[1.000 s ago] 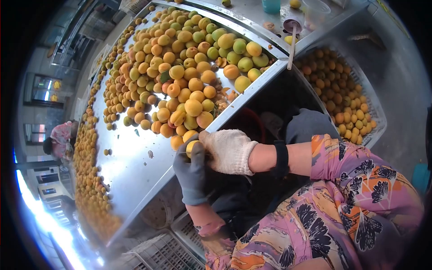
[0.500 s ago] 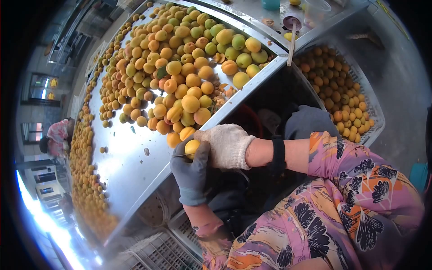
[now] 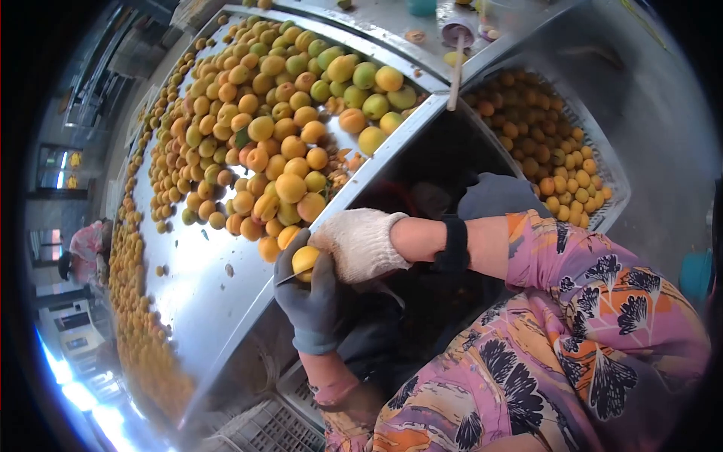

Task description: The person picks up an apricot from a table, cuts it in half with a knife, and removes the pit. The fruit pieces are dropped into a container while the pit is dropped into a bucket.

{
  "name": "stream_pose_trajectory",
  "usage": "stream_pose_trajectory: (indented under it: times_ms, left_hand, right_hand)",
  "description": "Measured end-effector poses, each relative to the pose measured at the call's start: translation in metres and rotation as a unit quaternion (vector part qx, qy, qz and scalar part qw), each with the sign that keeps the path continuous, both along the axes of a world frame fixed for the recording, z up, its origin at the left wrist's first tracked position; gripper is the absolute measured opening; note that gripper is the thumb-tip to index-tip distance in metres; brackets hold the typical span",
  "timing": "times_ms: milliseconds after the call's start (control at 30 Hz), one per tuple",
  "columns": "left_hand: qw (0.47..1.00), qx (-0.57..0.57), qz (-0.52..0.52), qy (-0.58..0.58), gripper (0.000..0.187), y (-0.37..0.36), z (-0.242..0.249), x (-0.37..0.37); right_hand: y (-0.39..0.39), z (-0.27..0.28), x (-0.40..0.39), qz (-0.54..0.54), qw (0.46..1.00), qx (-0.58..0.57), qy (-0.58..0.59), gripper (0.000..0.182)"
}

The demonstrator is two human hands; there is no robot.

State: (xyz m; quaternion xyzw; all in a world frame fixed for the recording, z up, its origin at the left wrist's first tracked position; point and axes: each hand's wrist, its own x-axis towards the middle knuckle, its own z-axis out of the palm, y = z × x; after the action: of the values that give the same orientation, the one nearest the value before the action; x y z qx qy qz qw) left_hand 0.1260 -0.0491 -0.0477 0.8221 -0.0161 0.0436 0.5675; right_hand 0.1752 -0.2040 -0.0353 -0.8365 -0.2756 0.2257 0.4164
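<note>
My left hand (image 3: 307, 297), in a grey glove, is wrapped round a yellow-orange apricot (image 3: 305, 260) beside the table's metal edge. My right hand (image 3: 360, 242), in a whitish knitted glove, is closed against the same apricot from the right, its fingertips mostly hidden. A thin knife blade (image 3: 287, 279) crosses the fruit and sticks out on its left; its handle is out of sight within the grip. Just beyond my hands, many loose apricots (image 3: 290, 188) lie heaped on the metal table (image 3: 203, 279).
A crate (image 3: 619, 184) of apricots stands at the right. On the ledge above are a small purple cup (image 3: 458, 34) and a stick (image 3: 456, 75). Grey plastic crates (image 3: 279, 429) sit below the table. A person (image 3: 89, 248) is at the far left.
The table, fruit and both hands appear shifted left in the view. The apricot sits a little more turned in my left hand, with the blade still across it.
</note>
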Motion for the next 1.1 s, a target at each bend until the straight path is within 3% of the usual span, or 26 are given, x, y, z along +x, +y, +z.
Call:
stream_pose_trajectory:
  times_ms: [300,433,500,533,600,633,767,833,933,1000,1100]
  left_hand:
    - [0.994,0.060,-0.015,-0.092,0.041,-0.015,-0.005,-0.002]
    - [0.998,0.029,-0.009,-0.053,0.041,-0.015,-0.003,-0.001]
    - [0.990,-0.139,0.030,0.021,0.048,-0.004,-0.005,-0.001]
    - [0.990,-0.132,0.037,0.021,0.048,-0.008,0.004,-0.002]
    - [0.966,-0.239,0.099,-0.017,0.066,-0.028,0.025,-0.003]
    - [0.967,-0.244,0.073,0.007,0.078,-0.028,0.024,-0.005]
    - [0.971,-0.221,0.077,0.048,0.075,-0.007,0.015,-0.006]
    - [0.986,-0.145,0.070,0.037,0.043,0.001,0.013,-0.005]
    - [0.997,-0.076,0.019,0.017,0.044,0.002,0.003,-0.001]
    - [0.995,-0.097,0.012,0.021,0.042,0.000,-0.002,0.000]
    - [0.995,-0.080,0.002,-0.057,0.045,-0.009,0.000,0.000]
  right_hand:
    - [-0.020,0.000,0.002,0.041,0.999,0.022,-0.011,0.027]
    - [-0.017,0.002,0.001,0.012,0.998,0.061,0.013,0.028]
    - [-0.007,0.005,-0.002,-0.015,0.997,0.076,0.017,0.028]
    - [-0.003,0.010,-0.004,-0.039,0.998,0.053,-0.001,0.028]
    - [0.004,0.012,-0.009,-0.059,0.997,0.037,-0.016,0.029]
    - [0.005,0.013,-0.009,-0.053,0.998,0.015,-0.028,0.030]
    - [0.005,0.013,-0.008,-0.055,0.997,-0.010,-0.052,0.028]
    - [0.007,0.012,-0.009,-0.059,0.997,-0.011,-0.053,0.028]
    - [0.004,0.016,-0.009,-0.050,0.995,-0.063,-0.056,0.025]
    - [0.002,0.018,-0.010,-0.066,0.995,-0.072,-0.033,0.025]
    - [0.005,0.006,-0.011,-0.095,0.994,-0.013,-0.049,0.027]
